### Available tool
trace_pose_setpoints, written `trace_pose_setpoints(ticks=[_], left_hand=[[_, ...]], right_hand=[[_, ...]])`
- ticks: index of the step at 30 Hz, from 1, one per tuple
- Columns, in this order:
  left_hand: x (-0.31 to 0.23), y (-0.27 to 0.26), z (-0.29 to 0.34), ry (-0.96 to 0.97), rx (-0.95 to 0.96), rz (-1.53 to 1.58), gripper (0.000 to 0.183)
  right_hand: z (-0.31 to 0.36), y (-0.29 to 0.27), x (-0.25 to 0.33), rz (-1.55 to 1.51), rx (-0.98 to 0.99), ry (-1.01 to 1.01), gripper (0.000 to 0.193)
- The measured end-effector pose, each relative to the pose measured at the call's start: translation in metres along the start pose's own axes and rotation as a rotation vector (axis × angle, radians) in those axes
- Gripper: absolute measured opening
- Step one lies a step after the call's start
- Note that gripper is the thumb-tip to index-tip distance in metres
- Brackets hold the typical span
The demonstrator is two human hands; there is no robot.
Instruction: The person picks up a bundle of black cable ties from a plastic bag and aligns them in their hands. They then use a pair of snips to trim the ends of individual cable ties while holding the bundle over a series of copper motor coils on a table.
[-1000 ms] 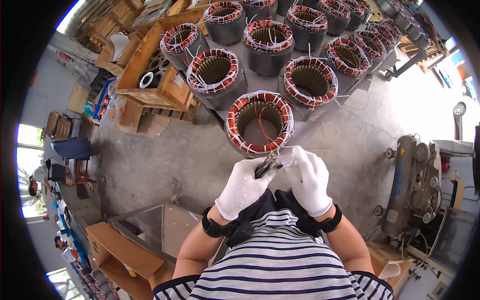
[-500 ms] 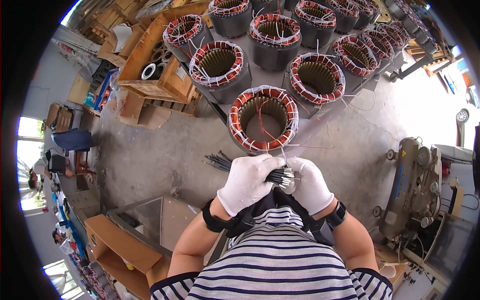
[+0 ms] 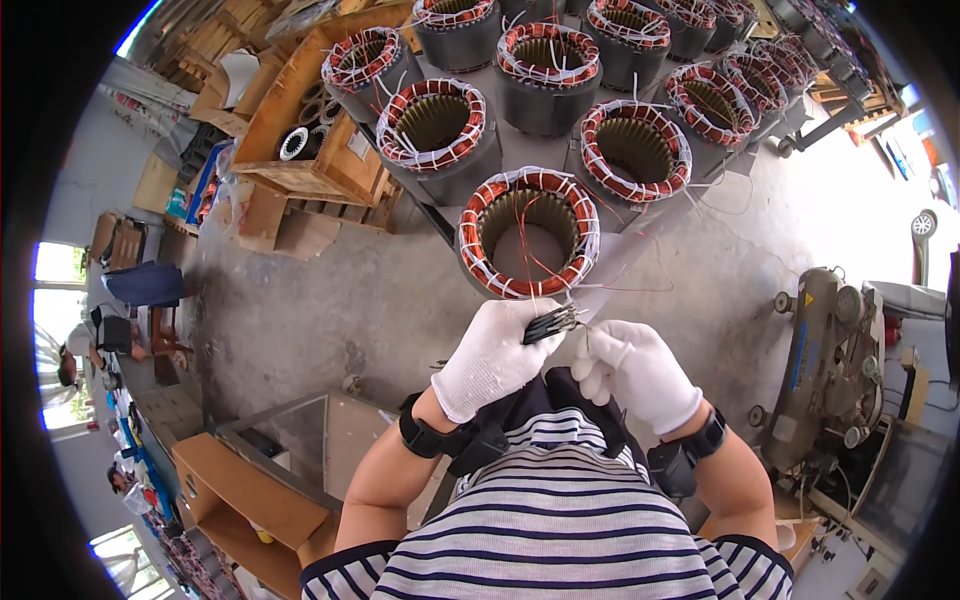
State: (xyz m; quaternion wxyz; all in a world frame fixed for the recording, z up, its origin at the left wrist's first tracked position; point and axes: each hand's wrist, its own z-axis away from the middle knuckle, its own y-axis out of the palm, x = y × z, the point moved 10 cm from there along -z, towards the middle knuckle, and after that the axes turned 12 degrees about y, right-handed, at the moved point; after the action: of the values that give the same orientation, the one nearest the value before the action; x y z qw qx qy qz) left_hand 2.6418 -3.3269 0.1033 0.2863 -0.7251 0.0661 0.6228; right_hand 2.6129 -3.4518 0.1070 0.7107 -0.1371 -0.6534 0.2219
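Note:
My left hand (image 3: 500, 355), in a white knit glove, is closed around a bundle of short black wires (image 3: 545, 328) with bare silvery ends that point to the right. Just right of the bundle, my gloved right hand (image 3: 640, 372) has its thumb and forefinger pinched on a thin wire (image 3: 587, 341), little of which shows. Directly beyond both hands stands the nearest motor stator (image 3: 471, 243), a dark cylinder with copper windings laced in white cord. Loose copper leads (image 3: 522, 228) cross its bore, and a thin lead (image 3: 640, 290) trails out to the right.
More wound stators (image 3: 432, 125) fill the table beyond. A wooden crate (image 3: 290, 180) with ring-shaped parts is at the far left. An air compressor (image 3: 805, 370) stands on the right. A brown open-fronted wooden box (image 3: 250, 500) sits at lower left, over the concrete floor (image 3: 290, 320).
My right hand has moved right and slightly down, away from the left hand, pinching a thin wire. The left hand has turned the wire bundle and raised it slightly toward the stator.

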Motion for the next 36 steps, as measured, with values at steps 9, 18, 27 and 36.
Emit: trace_pose_setpoints(ticks=[9,18,27,36], left_hand=[[0.005,0.001,0.0,-0.032,-0.01,0.055,0.015],[0.012,0.005,0.001,-0.265,0.049,0.294,0.014],[0.006,0.0,-0.007,-0.054,0.065,0.093,0.014],[0.012,0.002,-0.007,-0.069,0.051,0.109,0.014]], right_hand=[[-0.004,0.037,-0.051,-0.848,0.309,0.74,0.02],[0.016,-0.018,0.066,0.549,-0.42,-0.547,0.017],[-0.001,0.025,-0.038,-0.774,0.283,0.558,0.021],[0.009,-0.005,0.064,0.579,-0.274,-0.66,0.024]])
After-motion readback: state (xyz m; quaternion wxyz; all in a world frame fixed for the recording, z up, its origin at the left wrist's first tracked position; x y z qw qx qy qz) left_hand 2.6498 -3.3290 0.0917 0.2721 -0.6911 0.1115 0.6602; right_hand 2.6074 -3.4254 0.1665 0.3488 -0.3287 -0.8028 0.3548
